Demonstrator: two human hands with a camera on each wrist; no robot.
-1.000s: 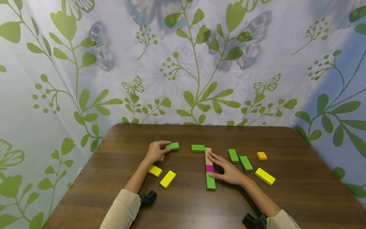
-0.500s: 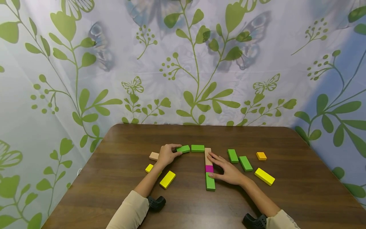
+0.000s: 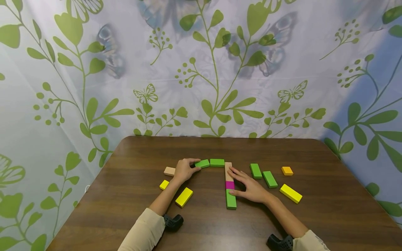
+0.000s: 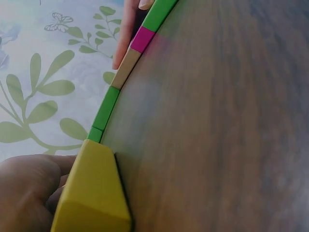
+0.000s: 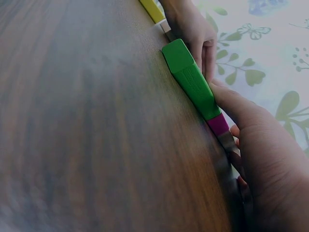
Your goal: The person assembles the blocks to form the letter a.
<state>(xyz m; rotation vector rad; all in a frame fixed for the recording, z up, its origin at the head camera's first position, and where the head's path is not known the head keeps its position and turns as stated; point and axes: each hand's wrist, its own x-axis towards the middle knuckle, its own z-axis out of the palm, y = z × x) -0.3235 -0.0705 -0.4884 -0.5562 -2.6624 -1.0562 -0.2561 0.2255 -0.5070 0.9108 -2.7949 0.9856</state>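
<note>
My left hand (image 3: 196, 166) pinches a green block (image 3: 202, 163) flat on the brown table (image 3: 201, 223), its end beside a second green block (image 3: 217, 162). My right hand (image 3: 238, 181) lies with straight fingers along the right side of a column made of a tan block (image 3: 228, 171), a magenta block (image 3: 230, 184) and a green block (image 3: 231, 200). In the right wrist view that green block (image 5: 190, 79) and the magenta block (image 5: 218, 124) run along my right hand (image 5: 270, 164). The left wrist view shows a yellow block (image 4: 94, 193) close by my left hand (image 4: 24, 193).
Loose blocks lie around: a tan one (image 3: 169, 170) and two yellow ones (image 3: 164, 184) (image 3: 184, 197) near my left arm, two green ones (image 3: 255, 170) (image 3: 270, 179), an orange one (image 3: 287, 170) and a yellow one (image 3: 290, 193) on the right. A leaf-patterned curtain (image 3: 201, 69) backs the table.
My left hand has slid its green block rightward until it sits beside the second green block, uncovering the tan block at the left. My right hand has stayed on the column.
</note>
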